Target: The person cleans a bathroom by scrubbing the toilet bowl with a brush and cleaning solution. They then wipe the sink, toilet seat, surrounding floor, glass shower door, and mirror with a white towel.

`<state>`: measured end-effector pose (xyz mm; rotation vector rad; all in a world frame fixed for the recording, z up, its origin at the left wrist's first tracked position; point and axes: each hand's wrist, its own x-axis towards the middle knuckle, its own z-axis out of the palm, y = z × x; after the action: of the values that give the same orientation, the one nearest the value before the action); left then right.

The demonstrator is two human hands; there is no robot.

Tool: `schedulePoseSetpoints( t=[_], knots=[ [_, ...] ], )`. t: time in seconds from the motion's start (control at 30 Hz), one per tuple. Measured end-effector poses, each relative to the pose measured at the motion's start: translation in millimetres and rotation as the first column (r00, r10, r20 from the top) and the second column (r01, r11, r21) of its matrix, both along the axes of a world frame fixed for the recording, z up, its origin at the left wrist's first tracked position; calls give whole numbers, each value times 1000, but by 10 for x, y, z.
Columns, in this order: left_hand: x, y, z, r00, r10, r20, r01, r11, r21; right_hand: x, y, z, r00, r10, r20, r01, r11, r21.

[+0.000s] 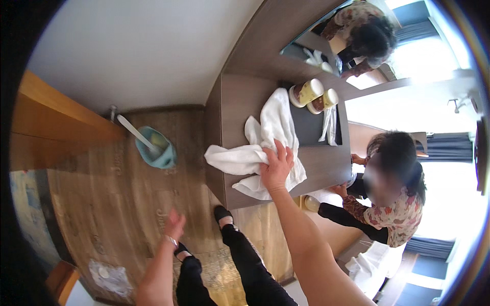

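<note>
My right hand (276, 168) is on a bunched white towel (281, 114), its fingers closing on the cloth. The towel lies in loose folds on a dark wood-grain counter (321, 164), and one rolled end sticks out over the edge. My left hand (175, 225) hangs above the wood-look floor, slightly blurred and with nothing in it. Beside the towel, a black tray (310, 132) carries two lidded paper cups (306, 93) and white wrapped items (329, 124).
A light-blue bucket (157, 157) with a white-handled brush (134, 130) stands on the floor by an orange wooden door (57, 126). A clear plastic bag (110, 277) lies lower left. Another person (394, 191) bends beyond the counter. A mirror (302, 49) hangs above it.
</note>
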<state>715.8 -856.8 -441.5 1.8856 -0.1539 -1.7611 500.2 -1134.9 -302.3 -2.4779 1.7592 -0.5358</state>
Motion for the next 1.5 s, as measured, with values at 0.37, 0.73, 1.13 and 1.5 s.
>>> schedulePoseSetpoints(
  t=[0.37,0.73,1.13,1.5],
  knots=[
    [-681,601,2549,257,395,-882,-869,493,-33,194,2355,1654,602,575,554,-789,533,305],
    [-1353,942,2057,692,707,144,-705,621,343,-1670,66,586,910,397,-119,-326,864,385],
    [-2010,-2926,1734,607,47,793,361,872,-329,-3892,-621,264,915,-367,-166,403,849,342],
    [-1787,-3750,1479,249,-385,889,515,830,215,-3444,-789,156,877,-473,-85,480,860,171]
  ],
)
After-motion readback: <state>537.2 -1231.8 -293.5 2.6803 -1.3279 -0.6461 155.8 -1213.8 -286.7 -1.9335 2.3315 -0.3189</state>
